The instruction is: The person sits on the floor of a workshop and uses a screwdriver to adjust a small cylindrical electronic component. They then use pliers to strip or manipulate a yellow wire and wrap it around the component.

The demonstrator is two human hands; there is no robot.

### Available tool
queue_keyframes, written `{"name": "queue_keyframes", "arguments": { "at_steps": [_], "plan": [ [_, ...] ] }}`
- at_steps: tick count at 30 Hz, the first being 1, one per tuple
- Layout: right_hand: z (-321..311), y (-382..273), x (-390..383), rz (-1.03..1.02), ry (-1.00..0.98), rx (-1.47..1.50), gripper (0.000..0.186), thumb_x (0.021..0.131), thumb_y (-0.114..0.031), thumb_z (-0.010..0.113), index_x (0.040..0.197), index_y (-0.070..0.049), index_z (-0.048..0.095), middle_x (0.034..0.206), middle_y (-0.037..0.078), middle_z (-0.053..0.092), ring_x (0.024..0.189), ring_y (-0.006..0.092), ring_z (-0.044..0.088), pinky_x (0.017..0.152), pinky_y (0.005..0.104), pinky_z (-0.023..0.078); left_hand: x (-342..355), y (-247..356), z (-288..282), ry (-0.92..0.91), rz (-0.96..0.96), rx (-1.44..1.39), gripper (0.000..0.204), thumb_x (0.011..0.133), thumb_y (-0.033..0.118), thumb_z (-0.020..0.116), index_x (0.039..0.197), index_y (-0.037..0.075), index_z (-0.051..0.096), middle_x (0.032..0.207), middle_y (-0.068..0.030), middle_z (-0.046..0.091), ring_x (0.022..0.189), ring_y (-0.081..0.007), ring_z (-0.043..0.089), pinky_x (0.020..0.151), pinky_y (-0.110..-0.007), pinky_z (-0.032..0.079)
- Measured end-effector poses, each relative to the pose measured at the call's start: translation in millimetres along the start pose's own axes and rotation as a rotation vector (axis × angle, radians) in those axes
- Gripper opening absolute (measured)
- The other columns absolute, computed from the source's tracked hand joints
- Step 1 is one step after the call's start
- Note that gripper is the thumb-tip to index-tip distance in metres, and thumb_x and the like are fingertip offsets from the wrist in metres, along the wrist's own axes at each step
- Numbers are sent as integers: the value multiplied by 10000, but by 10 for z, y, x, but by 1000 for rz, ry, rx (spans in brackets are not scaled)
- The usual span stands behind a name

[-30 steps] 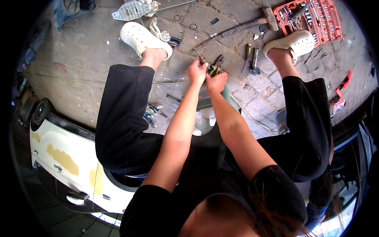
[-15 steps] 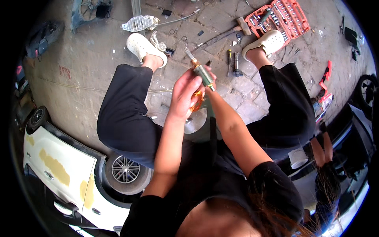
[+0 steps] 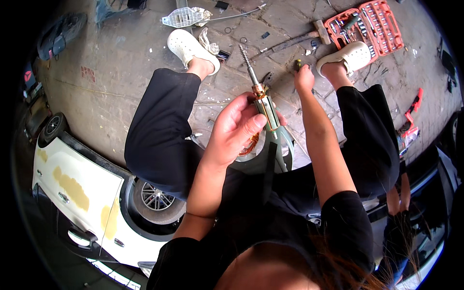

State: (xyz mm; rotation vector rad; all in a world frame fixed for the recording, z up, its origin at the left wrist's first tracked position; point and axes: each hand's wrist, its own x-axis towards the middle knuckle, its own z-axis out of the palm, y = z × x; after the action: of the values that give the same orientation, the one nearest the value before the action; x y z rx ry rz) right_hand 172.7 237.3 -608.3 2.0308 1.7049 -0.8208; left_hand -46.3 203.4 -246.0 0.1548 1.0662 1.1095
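In the head view, the left hand (image 3: 237,128) grips a motor armature (image 3: 266,111) round its core, raised before the body, spiral shaft outward; the right hand (image 3: 303,79) is at a yellow-ended tool (image 3: 298,63) beside the right shoe (image 3: 350,57), its closure unclear; best to steady the core and spare the copper-coloured wire (image 3: 253,142).

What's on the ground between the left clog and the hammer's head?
The head view shows a small dark box, two thin rings, a flat black piece and the hammer's handle; a held threaded shaft overlaps there.
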Motion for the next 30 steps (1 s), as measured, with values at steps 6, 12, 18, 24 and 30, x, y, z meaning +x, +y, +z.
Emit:
{"name": "queue_keyframes", "arguments": {
  "at_steps": [6,12,18,24,30],
  "plan": [
    [-432,-330,-249,35,27,44,477,702,-348,721,970,13,561,925,231,665,874,378,657,779,456,528,-106,86,37,-24,75,-46,497,892,174,624,1274,-50,400,1119,-143,559,964,-280,622,812,-369,508],
    [-1077,-703,-746,-72,288,538,439,731,-305,659,960,39,513,876,250,650,747,367,663,710,447,531,-566,169,149,-81,58,74,524,865,167,662,1271,-41,404,1125,-148,559,926,-265,634,822,-376,512],
    [-2573,-843,-2039,-233,78,1592,181,851,-110,642,891,-4,499,652,73,573,493,135,572,459,247,476,-1270,131,350,-113,165,98,515,814,87,713,1230,-19,429,1068,-115,568,928,-226,639,758,-305,513],
    [-3161,-187,-3053,-416,49,1801,147,882,-143,616,873,-37,515,638,22,527,510,110,530,488,231,440,-1861,79,535,-136,208,216,540,776,89,758,1205,-13,446,1016,-88,574,886,-169,647,665,-222,493],
    [-3305,239,-3867,-581,2,1902,180,910,-193,548,905,-21,497,770,68,533,504,106,461,448,232,359,-2299,-26,663,-116,267,177,579,776,98,763,1248,-43,459,1114,-110,601,837,-125,635,599,-193,465]
  ]
}}
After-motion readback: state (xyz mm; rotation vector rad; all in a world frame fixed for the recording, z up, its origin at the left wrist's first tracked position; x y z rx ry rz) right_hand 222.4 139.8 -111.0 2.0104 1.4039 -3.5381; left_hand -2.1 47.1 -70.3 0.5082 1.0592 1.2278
